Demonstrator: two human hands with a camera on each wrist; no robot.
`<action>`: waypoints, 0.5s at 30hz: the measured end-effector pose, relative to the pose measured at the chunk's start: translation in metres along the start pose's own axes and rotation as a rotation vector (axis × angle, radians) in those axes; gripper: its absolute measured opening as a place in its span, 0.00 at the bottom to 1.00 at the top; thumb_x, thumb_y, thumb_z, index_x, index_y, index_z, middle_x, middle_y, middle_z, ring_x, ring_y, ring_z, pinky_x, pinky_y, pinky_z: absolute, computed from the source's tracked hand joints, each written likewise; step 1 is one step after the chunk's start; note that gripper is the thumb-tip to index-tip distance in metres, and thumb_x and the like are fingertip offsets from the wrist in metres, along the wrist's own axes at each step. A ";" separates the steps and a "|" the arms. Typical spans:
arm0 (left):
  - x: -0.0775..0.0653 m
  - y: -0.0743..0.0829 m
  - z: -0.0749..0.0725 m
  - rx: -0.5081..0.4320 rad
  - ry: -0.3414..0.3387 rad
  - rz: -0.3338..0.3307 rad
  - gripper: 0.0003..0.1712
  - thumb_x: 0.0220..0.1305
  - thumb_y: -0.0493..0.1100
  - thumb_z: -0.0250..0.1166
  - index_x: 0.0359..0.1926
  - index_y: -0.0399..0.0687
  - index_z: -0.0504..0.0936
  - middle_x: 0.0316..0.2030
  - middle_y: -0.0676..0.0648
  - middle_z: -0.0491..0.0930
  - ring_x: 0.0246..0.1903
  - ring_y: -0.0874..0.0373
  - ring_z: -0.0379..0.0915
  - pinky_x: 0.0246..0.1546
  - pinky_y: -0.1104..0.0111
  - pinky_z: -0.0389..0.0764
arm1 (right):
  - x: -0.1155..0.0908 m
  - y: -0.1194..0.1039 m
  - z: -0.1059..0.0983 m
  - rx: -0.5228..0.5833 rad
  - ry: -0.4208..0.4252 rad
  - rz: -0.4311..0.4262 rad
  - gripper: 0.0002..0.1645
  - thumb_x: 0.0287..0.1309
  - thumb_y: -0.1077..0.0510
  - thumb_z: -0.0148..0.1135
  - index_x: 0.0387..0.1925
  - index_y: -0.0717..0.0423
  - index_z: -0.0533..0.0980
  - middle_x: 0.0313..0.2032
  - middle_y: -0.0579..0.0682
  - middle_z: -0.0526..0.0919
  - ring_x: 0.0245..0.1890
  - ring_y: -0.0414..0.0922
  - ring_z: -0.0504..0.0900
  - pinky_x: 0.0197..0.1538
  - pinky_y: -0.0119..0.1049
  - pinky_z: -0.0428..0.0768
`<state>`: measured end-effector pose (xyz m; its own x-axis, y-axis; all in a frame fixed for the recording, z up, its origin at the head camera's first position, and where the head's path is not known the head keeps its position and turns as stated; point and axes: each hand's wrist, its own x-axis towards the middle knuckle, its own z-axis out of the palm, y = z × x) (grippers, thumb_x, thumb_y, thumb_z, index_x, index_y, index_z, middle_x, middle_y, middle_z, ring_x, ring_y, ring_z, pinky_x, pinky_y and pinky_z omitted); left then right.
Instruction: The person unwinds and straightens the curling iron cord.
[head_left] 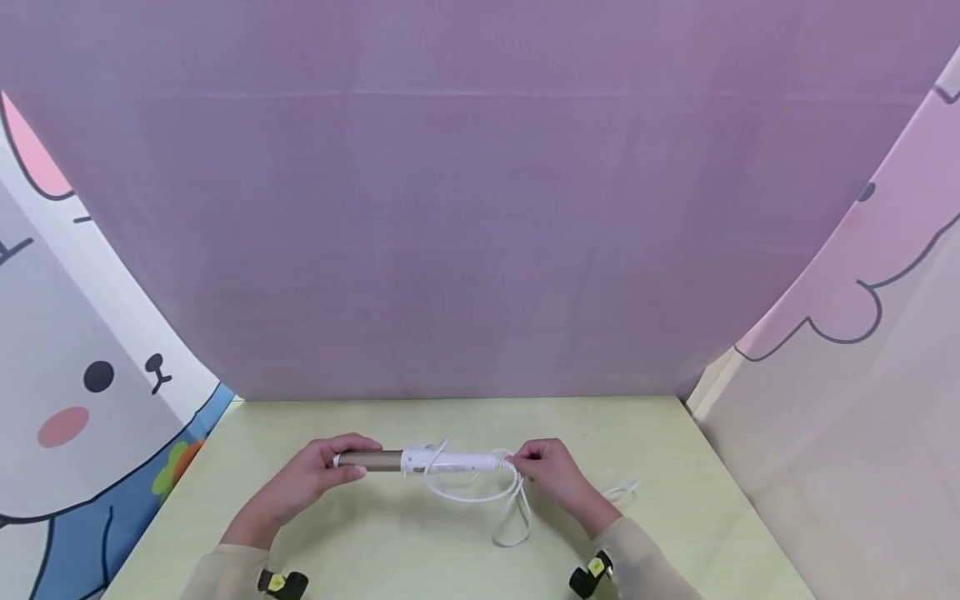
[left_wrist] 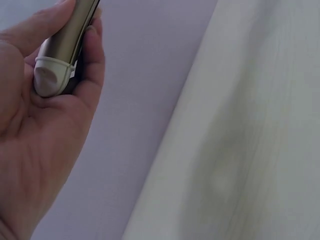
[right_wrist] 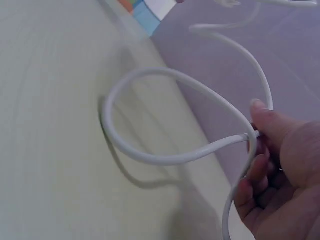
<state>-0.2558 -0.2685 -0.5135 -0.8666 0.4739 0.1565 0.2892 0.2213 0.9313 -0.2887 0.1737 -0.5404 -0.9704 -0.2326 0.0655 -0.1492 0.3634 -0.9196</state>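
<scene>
A curling iron (head_left: 450, 462) with a white handle and a gold-brown barrel (head_left: 382, 460) is held level above the table. My left hand (head_left: 318, 467) grips the barrel's end, thumb on the near side. In the left wrist view the white tip (left_wrist: 50, 75) lies between thumb and fingers, close to the palm (left_wrist: 45, 125). At the handle's other end, my right hand (head_left: 551, 471) pinches the white cord (head_left: 468, 500). One loop of this cord (right_wrist: 165, 160) hangs from the fingers in the right wrist view, while another stretch crosses over the handle.
The pale wooden table (head_left: 420, 558) lies under both hands. More white cord (head_left: 621, 490) shows behind the right forearm. A purple cloth (head_left: 480, 233) rises at the table's back edge, with cartoon-printed curtains (head_left: 82, 333) on either side.
</scene>
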 end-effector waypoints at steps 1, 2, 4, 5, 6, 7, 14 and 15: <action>0.000 0.000 0.001 -0.001 -0.020 0.006 0.20 0.79 0.39 0.69 0.67 0.45 0.85 0.61 0.40 0.84 0.51 0.55 0.78 0.53 0.64 0.78 | 0.001 -0.002 -0.001 0.004 0.024 0.004 0.13 0.68 0.56 0.79 0.32 0.62 0.88 0.24 0.44 0.81 0.27 0.38 0.72 0.32 0.30 0.72; 0.000 -0.001 0.001 -0.002 -0.038 0.008 0.20 0.79 0.39 0.69 0.67 0.45 0.85 0.60 0.41 0.84 0.51 0.55 0.78 0.53 0.64 0.78 | 0.002 -0.004 -0.002 0.010 0.051 0.007 0.14 0.68 0.55 0.79 0.32 0.63 0.87 0.24 0.43 0.80 0.26 0.38 0.72 0.31 0.31 0.72; -0.001 -0.002 0.002 0.005 -0.067 0.012 0.20 0.79 0.39 0.69 0.67 0.46 0.85 0.59 0.42 0.85 0.51 0.56 0.80 0.54 0.65 0.79 | 0.004 -0.009 -0.004 0.036 0.104 0.016 0.17 0.68 0.54 0.79 0.34 0.67 0.87 0.23 0.41 0.78 0.26 0.38 0.71 0.30 0.31 0.71; -0.001 -0.004 0.002 0.010 -0.079 0.014 0.20 0.79 0.40 0.70 0.67 0.46 0.85 0.58 0.42 0.86 0.51 0.56 0.80 0.54 0.65 0.79 | 0.005 -0.012 -0.005 0.057 0.131 0.015 0.18 0.68 0.54 0.79 0.34 0.68 0.86 0.23 0.42 0.77 0.26 0.38 0.71 0.30 0.31 0.71; -0.001 -0.004 0.002 0.015 -0.089 0.015 0.20 0.78 0.40 0.70 0.67 0.46 0.85 0.58 0.42 0.86 0.51 0.56 0.81 0.54 0.65 0.79 | 0.005 -0.015 -0.007 0.076 0.158 0.017 0.18 0.68 0.55 0.79 0.34 0.68 0.86 0.23 0.42 0.77 0.26 0.39 0.71 0.30 0.31 0.71; -0.001 -0.005 0.003 0.020 -0.096 0.015 0.20 0.78 0.40 0.70 0.67 0.46 0.86 0.58 0.42 0.86 0.51 0.56 0.81 0.54 0.65 0.80 | 0.005 -0.018 -0.008 0.099 0.182 0.014 0.17 0.67 0.56 0.80 0.33 0.67 0.86 0.23 0.43 0.77 0.26 0.40 0.72 0.30 0.31 0.71; -0.001 -0.011 0.001 0.049 -0.101 -0.008 0.21 0.78 0.41 0.71 0.67 0.45 0.85 0.60 0.41 0.85 0.53 0.55 0.81 0.55 0.65 0.80 | 0.000 -0.037 -0.021 0.152 0.236 -0.024 0.14 0.67 0.58 0.79 0.31 0.65 0.86 0.22 0.45 0.77 0.25 0.39 0.72 0.30 0.31 0.72; -0.001 -0.012 0.000 0.053 -0.099 -0.012 0.21 0.78 0.41 0.71 0.67 0.45 0.85 0.60 0.41 0.85 0.53 0.55 0.81 0.55 0.65 0.80 | -0.002 -0.039 -0.022 0.156 0.234 -0.030 0.15 0.68 0.58 0.79 0.32 0.67 0.86 0.23 0.45 0.78 0.25 0.39 0.72 0.30 0.30 0.72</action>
<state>-0.2578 -0.2713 -0.5249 -0.8261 0.5527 0.1099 0.3025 0.2706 0.9139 -0.2856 0.1800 -0.4959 -0.9862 -0.0197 0.1646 -0.1650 0.2123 -0.9632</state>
